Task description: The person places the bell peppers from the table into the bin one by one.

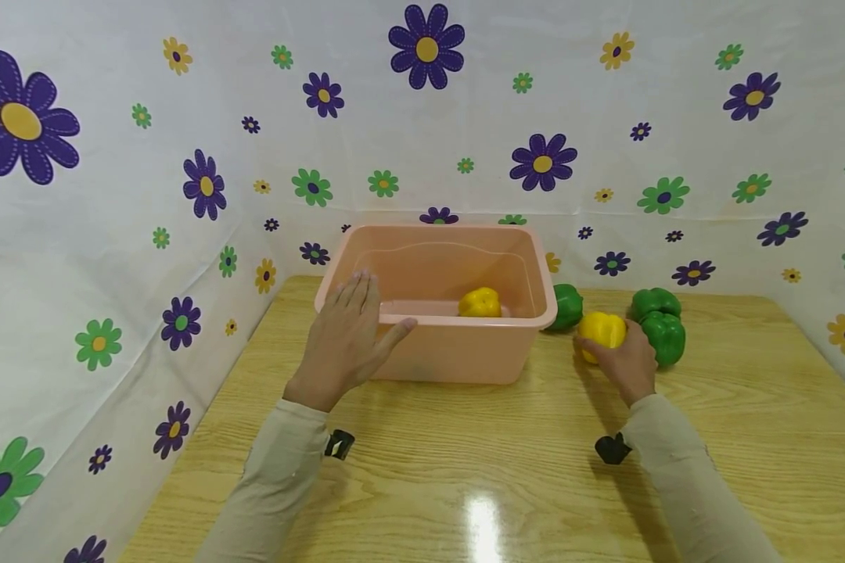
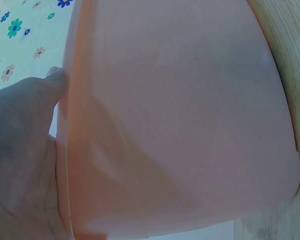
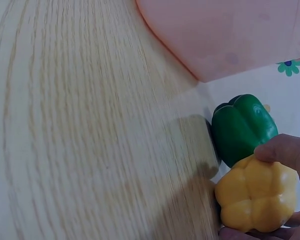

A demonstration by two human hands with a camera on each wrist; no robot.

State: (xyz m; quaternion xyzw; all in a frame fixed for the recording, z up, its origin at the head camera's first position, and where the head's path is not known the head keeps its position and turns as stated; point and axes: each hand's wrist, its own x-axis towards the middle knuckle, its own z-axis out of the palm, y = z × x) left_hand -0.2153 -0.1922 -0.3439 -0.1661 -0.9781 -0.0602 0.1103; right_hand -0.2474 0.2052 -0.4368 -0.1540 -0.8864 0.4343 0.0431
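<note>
My left hand [image 1: 345,328] lies with straight fingers over the front left rim of a pink plastic bin [image 1: 451,352]. In the left wrist view its thumb touches the bin's rim. Inside the bin sits one yellow bell pepper [image 1: 480,303], toward the right. To the right of the bin, my right hand [image 1: 627,360] grips another yellow bell pepper [image 1: 602,330] between thumb and fingers. The right wrist view shows the thumb on top of this yellow pepper [image 3: 257,195], with a green bell pepper [image 3: 244,130] just beyond it.
A green bell pepper [image 1: 567,306] stands against the bin's right side. Two more, one green pepper [image 1: 655,302] behind another green pepper [image 1: 665,339], sit right of my right hand. A flowered white cloth [image 1: 422,141] hangs behind the wooden table [image 1: 422,453] and along its left.
</note>
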